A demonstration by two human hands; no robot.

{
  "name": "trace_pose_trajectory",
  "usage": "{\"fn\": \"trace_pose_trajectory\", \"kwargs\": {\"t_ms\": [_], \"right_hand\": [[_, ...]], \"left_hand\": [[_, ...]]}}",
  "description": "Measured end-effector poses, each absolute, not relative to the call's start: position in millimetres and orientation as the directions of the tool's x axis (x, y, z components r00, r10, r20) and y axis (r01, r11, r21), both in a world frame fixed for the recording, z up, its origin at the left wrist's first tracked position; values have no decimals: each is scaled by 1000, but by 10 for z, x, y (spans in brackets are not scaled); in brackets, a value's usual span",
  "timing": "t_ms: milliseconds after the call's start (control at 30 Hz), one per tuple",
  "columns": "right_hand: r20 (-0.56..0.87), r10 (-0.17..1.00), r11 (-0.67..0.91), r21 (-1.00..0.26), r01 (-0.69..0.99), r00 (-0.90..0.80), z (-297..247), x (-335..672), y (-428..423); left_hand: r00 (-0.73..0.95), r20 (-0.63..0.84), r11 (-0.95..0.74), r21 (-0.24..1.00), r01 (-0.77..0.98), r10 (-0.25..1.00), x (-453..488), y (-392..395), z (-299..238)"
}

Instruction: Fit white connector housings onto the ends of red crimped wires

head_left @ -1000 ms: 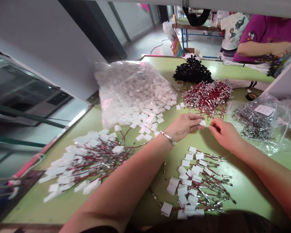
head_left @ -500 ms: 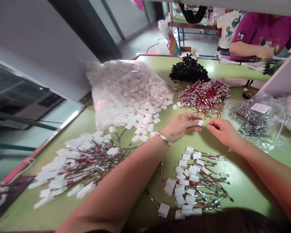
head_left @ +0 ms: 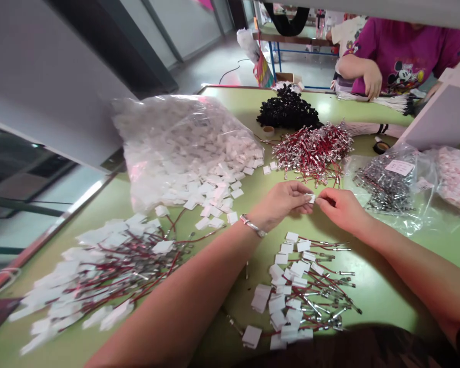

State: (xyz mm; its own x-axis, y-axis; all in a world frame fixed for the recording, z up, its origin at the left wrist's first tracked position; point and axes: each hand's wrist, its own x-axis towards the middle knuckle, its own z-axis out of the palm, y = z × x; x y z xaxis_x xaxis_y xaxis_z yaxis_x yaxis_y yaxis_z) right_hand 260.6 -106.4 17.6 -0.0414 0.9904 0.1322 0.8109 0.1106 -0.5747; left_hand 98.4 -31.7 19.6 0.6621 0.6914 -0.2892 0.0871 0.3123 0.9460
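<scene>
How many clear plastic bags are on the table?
3: bag of white pieces back left; bag of metal parts at right; pinkish bag at right edge. Others may be hidden.

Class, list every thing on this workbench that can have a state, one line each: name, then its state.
left hand, grip shut on small white piece
right hand, grip pinched shut at the same piece
big clear bag, open at its near side, white pieces spilling out
red wires, loose heap, unbagged
bag of metal parts, lying flat; open or sealed unclear
tape roll, lying flat
</scene>
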Motion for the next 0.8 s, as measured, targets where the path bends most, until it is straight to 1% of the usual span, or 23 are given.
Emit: {"fn": "trace_pose_trajectory", "kwargs": {"t_ms": [100,167,233,300,333,367,400,467,500,533,600,667,700,733,767,800], "right_hand": [[136,982,182,-511,840,-130,189,2610,-1060],[141,974,226,-510,830,-178,192,2596,-1060],[145,974,224,-532,817,-173,190,2579,-1059],[116,982,190,-533,825,-151,184,2575,-1055],[90,986,166,-521,837,-139,181,2579,-1051],[62,990,142,-501,854,-129,178,2586,-1046],[41,992,124,-471,873,-118,174,2594,-1040],[31,994,105,-410,906,-101,162,2601,-1025],[39,994,105,-397,912,-98,152,2599,-1017],[53,993,119,-406,906,-107,143,2594,-1009],[77,981,192,-466,864,-176,131,2593,-992],[80,963,262,-523,811,-259,146,2645,-972],[80,962,264,-524,810,-262,164,2704,-960],[77,970,236,-502,832,-229,187,2789,-946],[84,985,173,-455,874,-151,211,2895,-930],[131,991,69,-369,927,-22,231,3016,-913]], "left_hand": [[661,-279,325,944,57,696,965,-303,180],[670,-270,322,945,48,691,960,-294,163],[678,-256,298,953,57,689,962,-287,152],[683,-256,242,963,119,684,965,-280,160],[682,-257,184,966,180,685,966,-277,173],[675,-240,89,964,251,698,967,-277,190],[670,-192,-41,948,315,717,969,-280,209],[698,-15,-343,863,372,716,978,-304,233],[732,70,-473,804,361,678,987,-325,230],[769,126,-567,751,339,627,998,-350,214],[822,140,-654,685,322,552,1024,-399,146],[837,103,-671,653,351,537,1045,-429,61],[835,87,-669,646,367,543,1050,-432,26],[834,74,-668,639,381,547,1050,-426,2],[834,60,-670,628,395,548,1046,-413,-10],[832,48,-673,613,412,553,1038,-395,-10]]}}
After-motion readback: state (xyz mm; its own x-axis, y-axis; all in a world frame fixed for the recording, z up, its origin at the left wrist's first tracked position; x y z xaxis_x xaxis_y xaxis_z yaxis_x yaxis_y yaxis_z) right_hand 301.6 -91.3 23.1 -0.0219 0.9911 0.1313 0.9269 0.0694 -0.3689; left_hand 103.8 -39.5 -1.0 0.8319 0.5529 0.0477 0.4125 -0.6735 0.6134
